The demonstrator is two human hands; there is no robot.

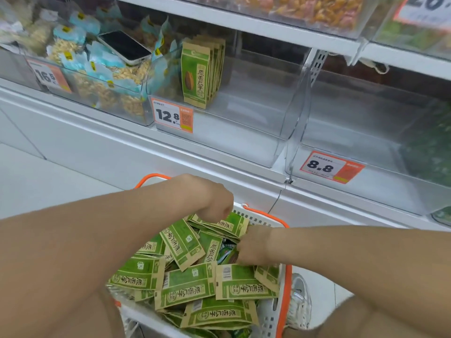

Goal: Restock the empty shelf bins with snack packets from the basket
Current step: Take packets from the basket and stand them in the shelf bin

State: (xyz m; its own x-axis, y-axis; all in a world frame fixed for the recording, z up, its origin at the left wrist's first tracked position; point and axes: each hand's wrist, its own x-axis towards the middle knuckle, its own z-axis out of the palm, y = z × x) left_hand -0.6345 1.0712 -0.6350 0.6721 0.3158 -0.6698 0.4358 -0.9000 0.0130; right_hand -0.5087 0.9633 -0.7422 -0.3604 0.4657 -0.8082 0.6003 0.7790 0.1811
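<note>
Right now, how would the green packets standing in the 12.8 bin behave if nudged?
Probably tip over: the standing packets are thin, on their narrow bottoms, with the clear bin bare to their right. Likely light and slightly bendy, like the loose packets heaped in the basket.

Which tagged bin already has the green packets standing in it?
The middle bin tagged 12.8: a row of green packets stands upright at its left. The 16.5 bin holds blue-wrapped snacks.

A shop: white shelves carry clear bins of packaged snacks, orange price tags on the bin fronts, and a shopping basket near.
</note>
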